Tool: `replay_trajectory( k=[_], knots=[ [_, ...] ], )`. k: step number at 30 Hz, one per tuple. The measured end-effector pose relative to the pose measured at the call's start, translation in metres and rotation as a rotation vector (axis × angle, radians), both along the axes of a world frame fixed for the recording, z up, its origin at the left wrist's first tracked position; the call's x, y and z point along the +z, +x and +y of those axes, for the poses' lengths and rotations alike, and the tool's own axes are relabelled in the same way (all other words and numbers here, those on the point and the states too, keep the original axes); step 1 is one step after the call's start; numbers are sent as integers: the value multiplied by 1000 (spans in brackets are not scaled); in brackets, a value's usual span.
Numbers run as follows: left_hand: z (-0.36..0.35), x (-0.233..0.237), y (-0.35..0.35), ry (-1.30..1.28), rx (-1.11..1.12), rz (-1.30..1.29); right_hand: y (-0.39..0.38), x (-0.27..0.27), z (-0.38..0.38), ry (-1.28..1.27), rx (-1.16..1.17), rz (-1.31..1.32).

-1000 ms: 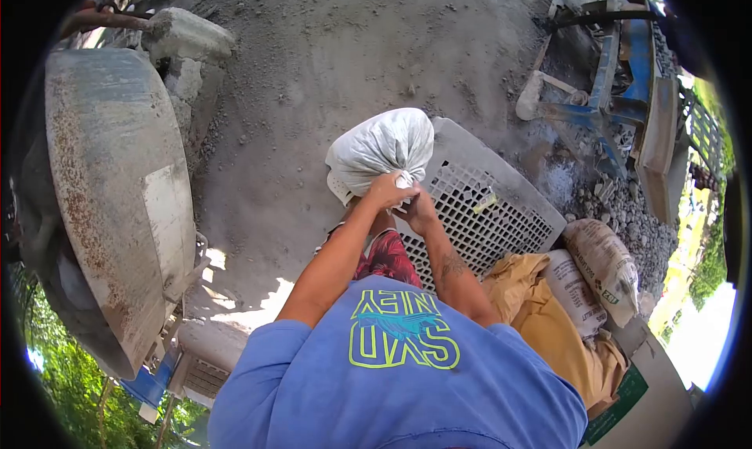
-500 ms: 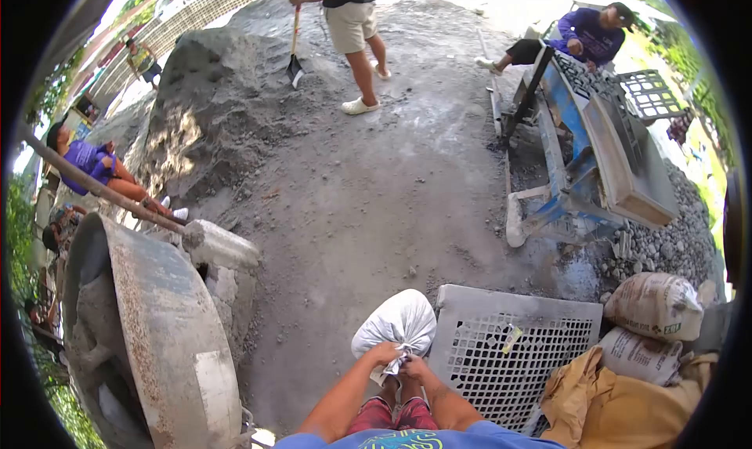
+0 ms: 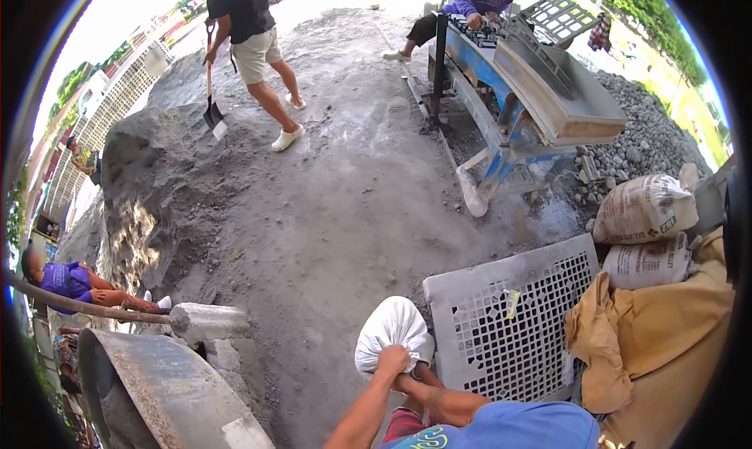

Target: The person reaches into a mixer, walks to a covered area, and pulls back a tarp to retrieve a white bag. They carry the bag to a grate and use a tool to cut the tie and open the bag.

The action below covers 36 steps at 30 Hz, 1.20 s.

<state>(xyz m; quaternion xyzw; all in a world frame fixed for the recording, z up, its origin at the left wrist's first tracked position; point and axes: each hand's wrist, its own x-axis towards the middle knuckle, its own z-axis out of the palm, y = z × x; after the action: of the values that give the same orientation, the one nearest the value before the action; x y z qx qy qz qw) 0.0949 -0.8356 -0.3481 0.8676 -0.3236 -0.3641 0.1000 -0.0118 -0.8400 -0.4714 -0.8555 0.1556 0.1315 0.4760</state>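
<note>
A full white sack (image 3: 385, 324) is on the grey ground in front of my feet, its neck gathered and pointing toward me. My left hand (image 3: 394, 360) is closed in a fist around that neck. Crossing close beneath it, my right hand (image 3: 405, 383) is at the same gathered end, closed, with its fingers mostly hidden behind my left wrist. The body of the sack rests close to the left edge of a grey perforated panel (image 3: 505, 308).
Printed sacks (image 3: 646, 210) are stacked at right beside a tan cloth (image 3: 666, 331). A mixer drum (image 3: 168, 382) stands at left. Ahead is a blue-framed machine (image 3: 501, 120) with a seated person. Another person with a shovel (image 3: 212, 118) walks by the sand pile (image 3: 180, 175).
My view has turned, and my body leans more to the right. The hands have twisted round at the sack's neck, left now over right. The person with the shovel has stepped left.
</note>
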Motion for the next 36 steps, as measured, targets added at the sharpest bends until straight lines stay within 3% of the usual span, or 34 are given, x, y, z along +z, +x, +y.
replay_trajectory(
  k=[1, 2, 5, 8, 9, 11, 12, 14, 15, 16, 18, 20, 22, 23, 24, 26, 27, 29, 32, 33, 34, 35, 36],
  knots=[
    [-1, -5, -5, -4, 0, -5, 81, 42, 1, 59, -56, 20],
    [-2, -7, -5, -8, 2, -18, -20, 28, -4, 119, -110, 31],
    [5, 4, -9, -36, 26, 53, -38, 42, -12, 293, -182, 68],
    [30, 15, -6, -66, 160, 87, -63, -2, -44, 196, 166, 67],
    [37, 14, -10, -122, 119, 84, -55, 5, -48, 204, 254, 56],
    [49, 0, -17, -227, 1, 100, -47, 25, -64, 401, -285, 505],
    [51, -2, -21, -226, 54, 84, -41, 16, -70, 392, -230, 506],
    [50, -2, -30, -292, 109, 38, -46, -32, -80, 708, -547, 274],
    [51, -7, -32, -289, 108, 12, -22, 42, -83, 648, -413, 219],
    [49, -6, -34, -287, 133, 10, -12, 45, -84, 647, -390, 229],
    [45, 10, -32, -205, 213, 35, -2, 35, -81, 1373, -997, 545],
    [46, 22, -34, -156, 226, 69, 1, 37, -83, 1328, -971, 562],
    [46, 20, -43, -128, 228, 73, 20, 84, -87, 1314, -815, 701],
    [45, 13, -53, -152, 244, 83, 19, 52, -87, 1283, -709, 698],
    [43, 17, -55, -174, 276, 85, 30, 73, -91, 1117, -620, 775],
    [40, 25, -60, -171, 377, 95, 42, 57, -104, 1051, -341, 919],
    [40, 25, -65, -236, 342, 91, 48, 51, -104, 1035, -308, 936],
    [35, 12, -80, -280, 289, 53, 56, 39, -101, 522, 51, 1114],
    [37, 7, -89, -214, 164, 44, 49, 7, -92, 351, 182, 1195],
    [40, 12, -92, -221, 175, 59, 52, 8, -86, -15, 296, 1127],
    [44, 17, -96, -238, 213, 56, 54, 7, -86, -97, 401, 1079],
    [45, 23, -100, -258, 250, 65, 57, 54, -84, -370, 461, 722],
    [46, 29, -101, -208, 200, 104, 52, 55, -82, -430, 456, 578]
  ],
)
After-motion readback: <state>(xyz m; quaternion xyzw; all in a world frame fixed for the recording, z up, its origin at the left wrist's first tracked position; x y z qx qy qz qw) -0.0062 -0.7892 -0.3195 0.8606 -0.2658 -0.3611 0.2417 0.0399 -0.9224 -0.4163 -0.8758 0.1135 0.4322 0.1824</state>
